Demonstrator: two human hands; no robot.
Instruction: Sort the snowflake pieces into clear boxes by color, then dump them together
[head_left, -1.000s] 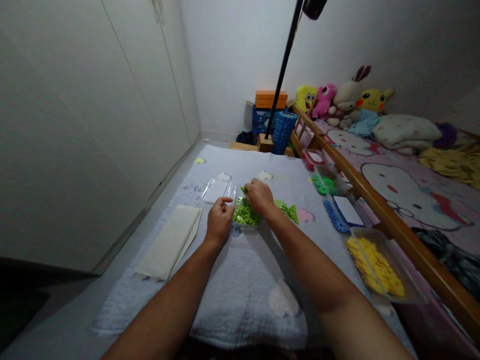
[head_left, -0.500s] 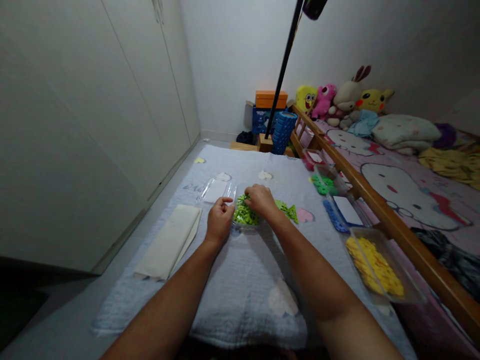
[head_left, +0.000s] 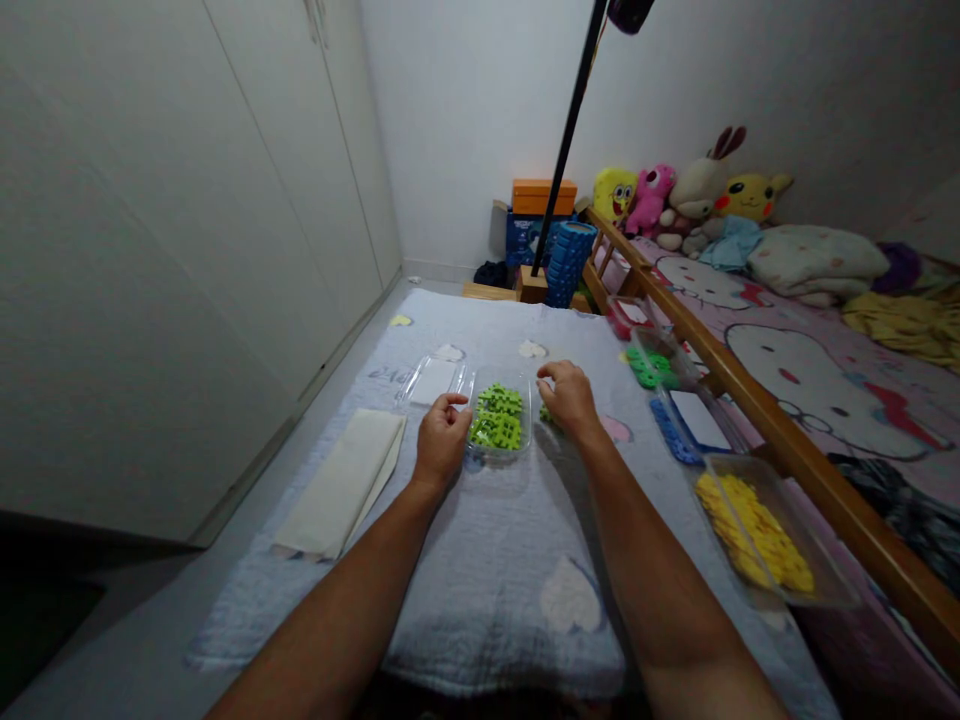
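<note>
A clear plastic box (head_left: 527,425) with light green plastic building pieces (head_left: 498,420) in it stands in the middle of the cloth. My left hand (head_left: 442,440) is closed at the box's left wall, thumb and forefinger on its edge. Just right of the box, my right hand (head_left: 570,398) hovers over more light green pieces (head_left: 547,412), mostly hidden under it. Its fingers are bent but apart, and I see nothing between them. Left of the box lies a clear lid (head_left: 409,380) with a white card (head_left: 433,382).
A folded cream cloth (head_left: 341,485) lies at left. Along the bed rail (head_left: 720,365) stand clear boxes with yellow pieces (head_left: 754,530), blue pieces (head_left: 671,430), green pieces (head_left: 651,368) and red contents (head_left: 622,318). A black pole (head_left: 566,150) rises behind the table.
My right hand has moved out of the box to the right, over the loose green pieces. The pieces inside the box now show. My left hand has stayed at the box.
</note>
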